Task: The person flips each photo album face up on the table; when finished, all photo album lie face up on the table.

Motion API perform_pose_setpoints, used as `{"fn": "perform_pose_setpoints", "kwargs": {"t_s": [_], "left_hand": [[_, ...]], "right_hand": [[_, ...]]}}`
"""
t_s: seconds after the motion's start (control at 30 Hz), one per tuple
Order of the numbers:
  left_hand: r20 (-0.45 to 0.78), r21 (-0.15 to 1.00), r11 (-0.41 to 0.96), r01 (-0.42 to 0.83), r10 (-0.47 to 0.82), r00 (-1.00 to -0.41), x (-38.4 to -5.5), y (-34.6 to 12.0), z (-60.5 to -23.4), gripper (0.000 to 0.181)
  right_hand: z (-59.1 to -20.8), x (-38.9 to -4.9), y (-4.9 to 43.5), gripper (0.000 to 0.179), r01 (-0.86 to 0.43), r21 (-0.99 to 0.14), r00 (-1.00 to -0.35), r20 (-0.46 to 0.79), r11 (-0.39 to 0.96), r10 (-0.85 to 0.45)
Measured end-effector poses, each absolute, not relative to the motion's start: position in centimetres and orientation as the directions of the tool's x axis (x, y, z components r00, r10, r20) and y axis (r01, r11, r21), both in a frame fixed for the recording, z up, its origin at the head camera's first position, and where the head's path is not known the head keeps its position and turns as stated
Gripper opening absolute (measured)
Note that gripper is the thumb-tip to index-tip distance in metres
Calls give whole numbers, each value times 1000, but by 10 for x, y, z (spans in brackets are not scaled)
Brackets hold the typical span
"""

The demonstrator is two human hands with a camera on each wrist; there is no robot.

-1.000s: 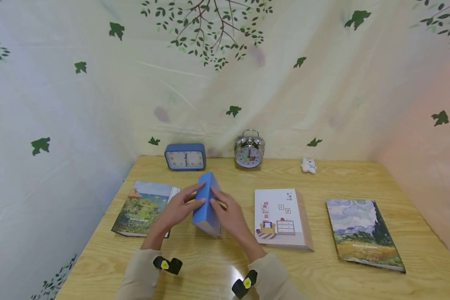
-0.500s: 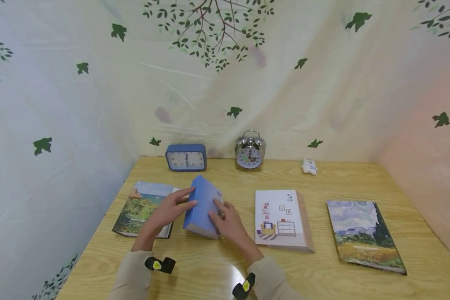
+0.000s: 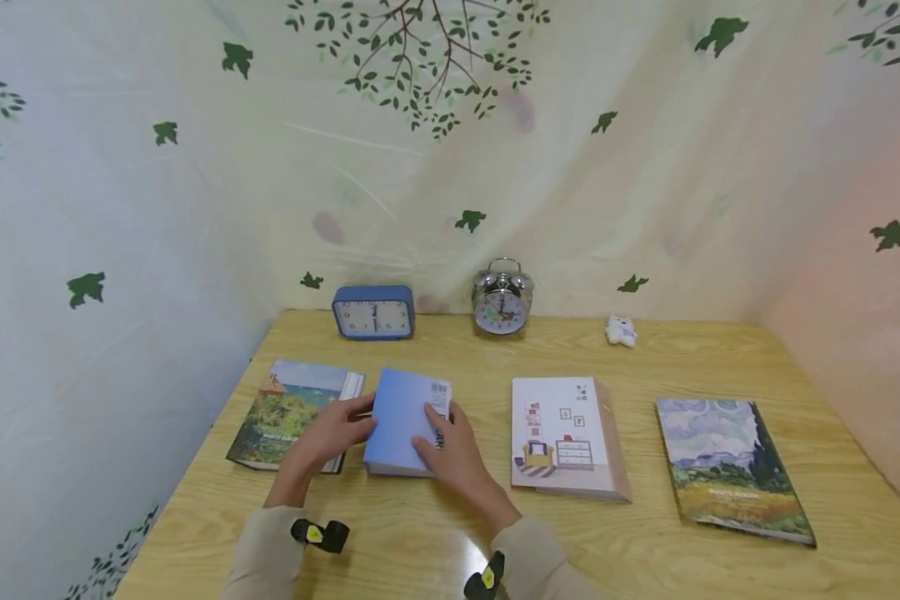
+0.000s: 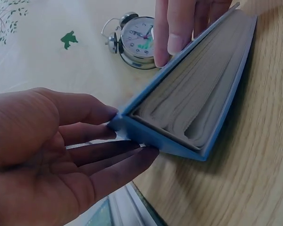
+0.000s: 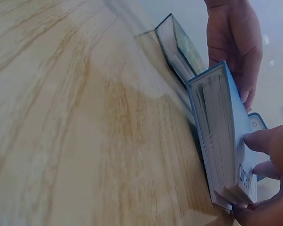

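A thick blue photo album point(image 3: 401, 421) lies almost flat, cover up, left of the table's middle. Its pale page edges point(image 4: 181, 99) show in the left wrist view. My left hand point(image 3: 337, 433) touches the spine with fairly straight fingers, beside the bottom corner. My right hand point(image 3: 457, 446) grips the opposite edge: thumb and a finger on the cover, other fingers curled round the side, as the right wrist view shows. A painted-landscape photo album point(image 3: 292, 417) lies left of it, partly behind my left hand. To the right lies a white album with a furniture drawing point(image 3: 562, 433).
Another landscape-covered photo album point(image 3: 731, 467) lies at the far right. Along the back stand a blue rectangular clock point(image 3: 375, 312), a silver twin-bell alarm clock point(image 3: 502, 300) and a small white bear figure point(image 3: 620, 331). A leaf-printed curtain point(image 3: 390, 208) hangs behind the table.
The blue album has tipped over to the left, from standing on edge to nearly flat with its cover up. Both hands have come lower with it, and the left has shifted slightly left.
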State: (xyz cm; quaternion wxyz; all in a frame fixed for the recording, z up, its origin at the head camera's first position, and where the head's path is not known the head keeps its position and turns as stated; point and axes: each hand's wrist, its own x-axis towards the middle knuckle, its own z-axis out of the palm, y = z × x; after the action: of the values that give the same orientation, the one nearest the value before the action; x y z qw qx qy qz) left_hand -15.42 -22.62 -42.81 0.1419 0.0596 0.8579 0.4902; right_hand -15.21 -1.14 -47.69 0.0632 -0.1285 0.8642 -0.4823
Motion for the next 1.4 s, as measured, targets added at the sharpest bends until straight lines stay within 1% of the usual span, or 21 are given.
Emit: {"fn": "perform_pose_setpoints", "kwargs": {"t_s": [0.13,0.2,0.43,0.63,0.73,0.87,1.0,1.17,1.4], "left_hand": [[-229,833,545,-91,190,-955,-156,-228,-434,51],[-234,813,575,-86,188,-954,-157,-229,-436,50],[-176,730,683,9,200,-964,-161,-230,-437,49],[-160,695,718,-36,106,-981,-163,-228,-433,54],[-107,712,701,-31,64,-992,-164,-226,-428,55],[18,739,673,45,46,-999,-163,-219,-418,54],[110,725,682,97,24,-994,-161,-210,-409,54],[149,732,671,116,9,-989,-160,-197,-402,56],[184,746,643,170,46,-982,-158,-180,-399,57]], "right_hand": [[-479,-150,-13,55,-174,-816,-958,10,552,-288],[-479,-149,-14,55,-191,-807,-956,24,559,-292],[-478,-150,-13,55,-192,-809,-956,25,556,-293],[-469,-151,-9,55,-195,-802,-955,25,565,-295],[-460,-153,-7,56,-214,-795,-957,53,568,-285],[-446,-156,-1,56,-275,-796,-949,136,540,-283],[-432,-158,8,57,-326,-796,-937,202,509,-284],[-419,-159,23,61,-336,-788,-938,227,516,-263],[-404,-159,50,61,-327,-773,-944,241,543,-226]]}}
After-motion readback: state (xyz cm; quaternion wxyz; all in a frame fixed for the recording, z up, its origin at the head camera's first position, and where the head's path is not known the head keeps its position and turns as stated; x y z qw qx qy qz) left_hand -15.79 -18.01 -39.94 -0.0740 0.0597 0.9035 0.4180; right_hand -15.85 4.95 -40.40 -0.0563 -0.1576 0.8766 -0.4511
